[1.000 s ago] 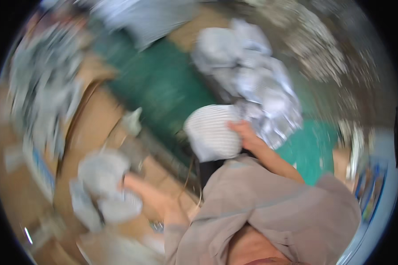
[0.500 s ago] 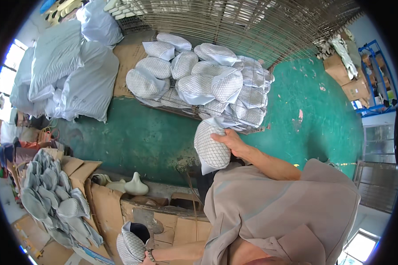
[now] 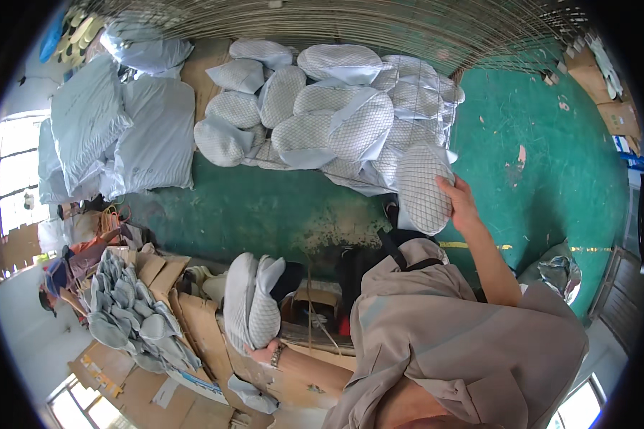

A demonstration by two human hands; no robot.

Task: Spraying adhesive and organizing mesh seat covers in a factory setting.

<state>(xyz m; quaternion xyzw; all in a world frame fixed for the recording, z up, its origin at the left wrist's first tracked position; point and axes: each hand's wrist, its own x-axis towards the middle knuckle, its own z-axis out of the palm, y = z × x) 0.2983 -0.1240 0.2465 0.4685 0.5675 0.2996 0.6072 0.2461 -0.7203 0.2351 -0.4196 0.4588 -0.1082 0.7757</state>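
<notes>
My right hand [image 3: 461, 204] is closed on the edge of a padded, rounded cover [image 3: 426, 187], pale grey with a dark diamond pattern and whitish fabric along its rim. It is held out beside the near right end of a heap of similar covers [image 3: 304, 132] on a wire rack. My left hand [image 3: 266, 352], with a bracelet at the wrist, grips the lower end of a similar padded cover [image 3: 241, 304]. A second bulging layer lies against it; I cannot tell whether this is another cover or a fold. The left fingers are partly hidden under it.
Large stuffed white sacks [image 3: 154, 136] stand at the far left. A wire-barred frame [image 3: 379, 25] spans the back. Grey padded pieces [image 3: 132, 307] are heaped on cardboard at the near left, with another person [image 3: 71, 275] beyond. A loose pale piece [image 3: 252, 393] lies below my left hand.
My right hand has moved right with its cover. My left hand has risen and come right, bringing its cover up in front of the bench. The view has shifted.
</notes>
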